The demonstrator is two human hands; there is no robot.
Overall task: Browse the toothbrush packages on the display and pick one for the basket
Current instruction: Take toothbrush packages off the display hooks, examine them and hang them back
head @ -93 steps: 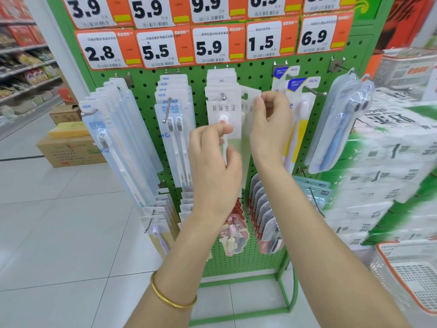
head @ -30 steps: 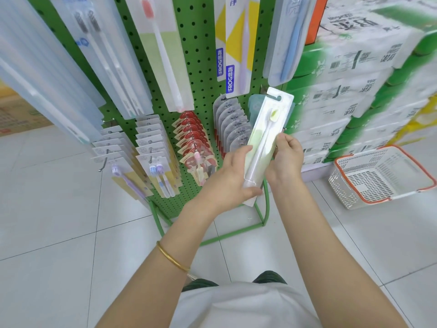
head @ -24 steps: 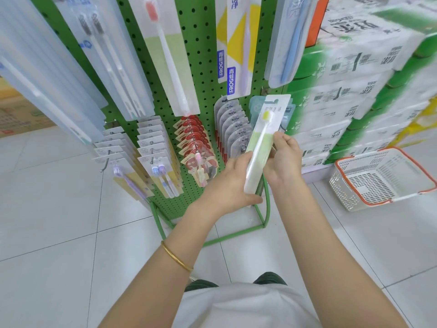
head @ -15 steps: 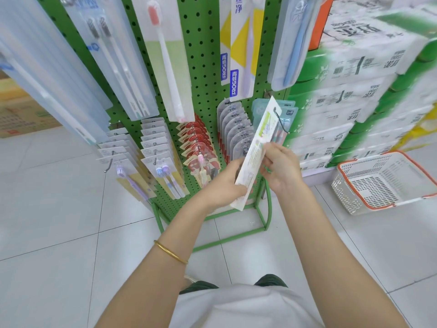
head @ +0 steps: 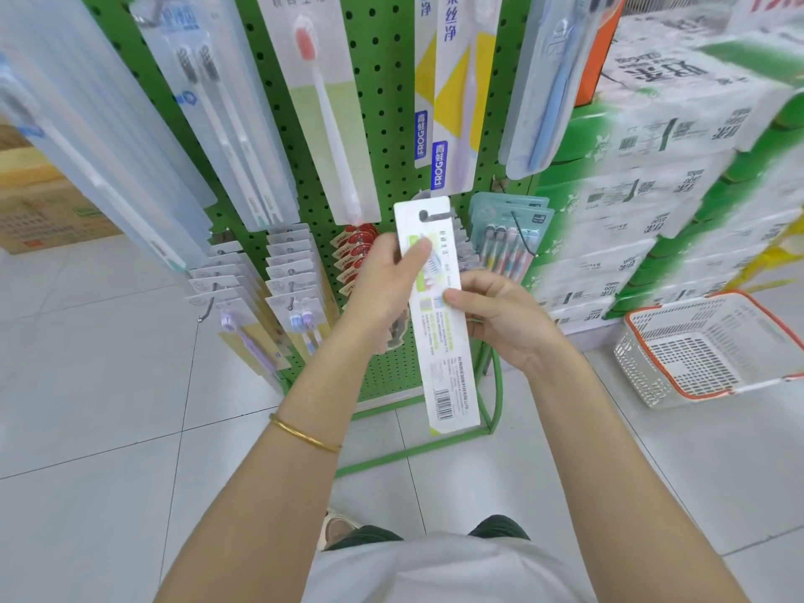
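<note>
Both hands hold one long white toothbrush package [head: 443, 341] in front of the green pegboard display [head: 387, 102]. Its printed back with a barcode faces me. My left hand [head: 387, 285] pinches the package's upper left edge, thumb on the print. From the right side, my right hand [head: 500, 315] grips the middle, thumb on the card. A white basket with an orange rim [head: 713, 346] sits on the floor at the right, with nothing visible inside it.
Hanging toothbrush packages [head: 330, 115] fill the pegboard, with smaller packs [head: 296, 298] on lower hooks. Stacked green and white tissue cases [head: 652, 176] stand right of the display. A cardboard box [head: 39, 215] sits far left on the tiled floor.
The package came off its hook and down to chest height. It has been turned over, so its printed back faces me instead of the brush side. The camera tilted downward.
</note>
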